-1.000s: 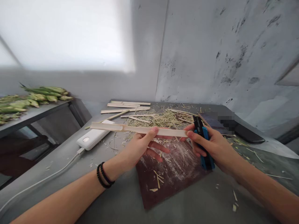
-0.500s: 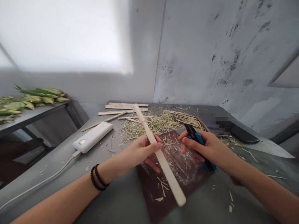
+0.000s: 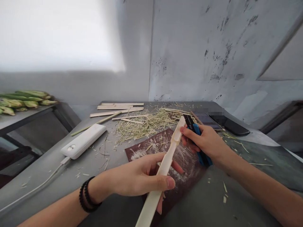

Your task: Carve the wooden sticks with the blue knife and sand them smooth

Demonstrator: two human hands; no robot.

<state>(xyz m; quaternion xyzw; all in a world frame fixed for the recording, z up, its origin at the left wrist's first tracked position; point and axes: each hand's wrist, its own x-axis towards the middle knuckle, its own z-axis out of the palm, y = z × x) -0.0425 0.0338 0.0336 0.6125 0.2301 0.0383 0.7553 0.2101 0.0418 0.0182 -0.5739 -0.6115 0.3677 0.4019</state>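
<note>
My left hand (image 3: pixel 137 176) is closed around a pale bamboo strip (image 3: pixel 166 162), thumb on top and fingers beneath. The strip slants from the bottom edge up to the right, its hollow inner face and a raised node showing near the far end. In my right hand (image 3: pixel 210 142) is a blue and black utility knife (image 3: pixel 205 158), gripped in the fingers. The right thumb and fingertips also pinch the strip's far end, beside the knife's black tip. Below both hands lies a dark reddish-brown sheet (image 3: pixel 189 173), dusted with pale powder and shavings.
Bamboo shavings (image 3: pixel 137 127) are heaped behind the sheet, with several strips (image 3: pixel 118 107) at the back. A white power bank (image 3: pixel 84 142) with a cable sits left. Two dark flat devices, one a black phone (image 3: pixel 233 125), lie right. Corn ears (image 3: pixel 28 101) rest on another table.
The strip has swung from leaning left to leaning right, its node end now facing up. My right fingers have come onto its far end, the knife still in that hand.
</note>
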